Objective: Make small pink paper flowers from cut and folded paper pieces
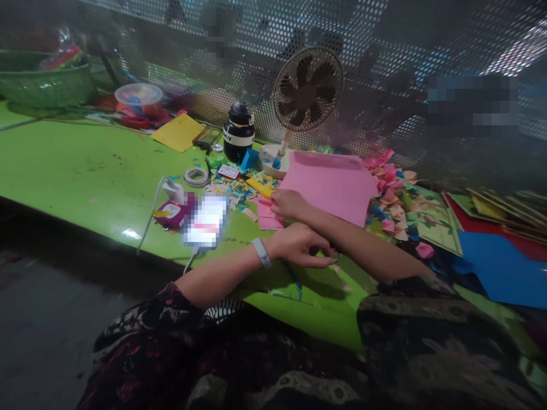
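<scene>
My right hand (288, 205) reaches across from the right with its fingers closed over small pink paper pieces (268, 219). What it grips, if anything, is hidden. A yellow stick-like tool (258, 186) ends right at its knuckles; I cannot tell whether it is held. Beside it lies a large sheet of pink paper (331, 185). Nearer to me, my left hand (303, 246), with a grey band (261, 252) on the wrist, hangs over the table below the right forearm. Its thumb and fingers are bent but apart, with nothing visible between them.
A lit phone (207, 222) and a purple extension block (173, 213) with cables lie left. Behind them are a tape roll (196, 176), paper scraps (235, 191), a black bottle (238, 134) and a fan (307, 91). Paper flowers (391, 196) and blue sheets (504, 265) are right.
</scene>
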`<state>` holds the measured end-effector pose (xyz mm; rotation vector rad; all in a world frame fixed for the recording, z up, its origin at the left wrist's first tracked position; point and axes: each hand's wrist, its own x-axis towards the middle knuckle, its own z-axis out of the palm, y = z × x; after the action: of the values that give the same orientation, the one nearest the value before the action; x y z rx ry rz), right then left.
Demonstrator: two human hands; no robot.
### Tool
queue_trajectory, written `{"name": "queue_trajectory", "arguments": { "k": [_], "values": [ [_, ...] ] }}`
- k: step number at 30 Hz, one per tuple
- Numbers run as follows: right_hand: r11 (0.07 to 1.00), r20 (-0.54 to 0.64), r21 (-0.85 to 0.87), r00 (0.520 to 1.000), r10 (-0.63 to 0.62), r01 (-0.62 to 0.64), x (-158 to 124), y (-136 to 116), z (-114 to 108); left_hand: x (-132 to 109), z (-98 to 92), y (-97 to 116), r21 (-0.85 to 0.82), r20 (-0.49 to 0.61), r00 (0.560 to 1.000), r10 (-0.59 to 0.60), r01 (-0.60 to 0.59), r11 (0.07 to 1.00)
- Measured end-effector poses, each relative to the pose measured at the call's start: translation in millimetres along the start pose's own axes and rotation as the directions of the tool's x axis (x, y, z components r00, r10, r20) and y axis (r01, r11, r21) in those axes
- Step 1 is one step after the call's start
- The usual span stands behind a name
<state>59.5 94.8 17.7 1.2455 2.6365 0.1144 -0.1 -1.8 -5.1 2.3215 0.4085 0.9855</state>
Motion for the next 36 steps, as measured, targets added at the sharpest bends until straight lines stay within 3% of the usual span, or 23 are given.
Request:
{"name": "queue_trajectory", "arguments": {
  "k": [5, 8, 10, 12, 15, 17, 20, 23, 26, 29, 31, 36],
  "values": [
    [0.982, -0.098, 0.180, 0.993, 0.072, -0.054, 3.0, 15.9, -5.4, 1.6, -4.0, 0.9, -0.094, -0.049, 0.989, -0.140, 0.135, 0.986],
    [0.941, -0.219, 0.337, 0.969, 0.113, -0.033, -4.1, 32.6, -17.3, 3.4, -4.7, -2.2, -0.319, -0.133, 0.944, -0.302, 0.248, 0.915],
    [0.903, -0.279, 0.429, 0.945, 0.171, -0.037, -16.1, 43.6, -25.6, 6.1, -5.4, -6.4, -0.548, -0.192, 0.871, -0.453, 0.288, 0.785],
    [0.877, -0.331, 0.478, 0.915, 0.230, -0.048, -34.0, 51.3, -30.2, 9.9, -8.0, -11.5, -0.758, -0.219, 0.753, -0.620, 0.268, 0.594],
    [0.898, -0.463, 0.440, 0.855, 0.235, -0.008, -67.8, 52.1, -24.1, 13.9, -15.5, -18.1, -0.952, -0.099, 0.606, -0.790, 0.173, 0.252],
    [0.935, -0.558, 0.348, 0.817, 0.145, 0.072, -89.9, 46.3, -11.5, 13.9, -20.8, -20.9, -0.987, -0.046, 0.566, -0.823, 0.103, 0.125],
    [0.960, -0.625, 0.214, 0.781, -0.008, 0.182, -115.4, 35.0, 11.3, 11.3, -24.4, -22.0, -0.990, -0.041, 0.596, -0.802, 0.082, 0.111],
    [0.939, -0.688, 0.234, 0.726, -0.023, 0.252, -129.1, 28.7, 27.8, 10.2, -22.3, -20.3, -0.982, -0.038, 0.641, -0.766, 0.116, 0.147],
    [0.873, -0.756, 0.404, 0.637, 0.149, 0.274, -133.8, 27.8, 35.7, 11.5, -18.1, -17.8, -0.985, -0.028, 0.633, -0.774, 0.114, 0.130],
    [0.757, -0.725, 0.598, 0.579, 0.371, 0.263, -134.1, 28.9, 41.0, 12.6, -15.2, -16.4, -0.984, -0.005, 0.639, -0.769, 0.134, 0.119],
    [0.665, -0.663, 0.702, 0.578, 0.476, 0.257, -133.6, 30.0, 45.0, 12.2, -13.6, -16.2, -0.976, 0.023, 0.663, -0.748, 0.178, 0.128],
    [0.421, -0.437, 0.884, 0.683, 0.585, 0.206, -133.6, 31.9, 52.1, 8.4, -8.6, -15.7, -0.926, -0.030, 0.730, -0.683, 0.237, 0.293]
  ]
}}
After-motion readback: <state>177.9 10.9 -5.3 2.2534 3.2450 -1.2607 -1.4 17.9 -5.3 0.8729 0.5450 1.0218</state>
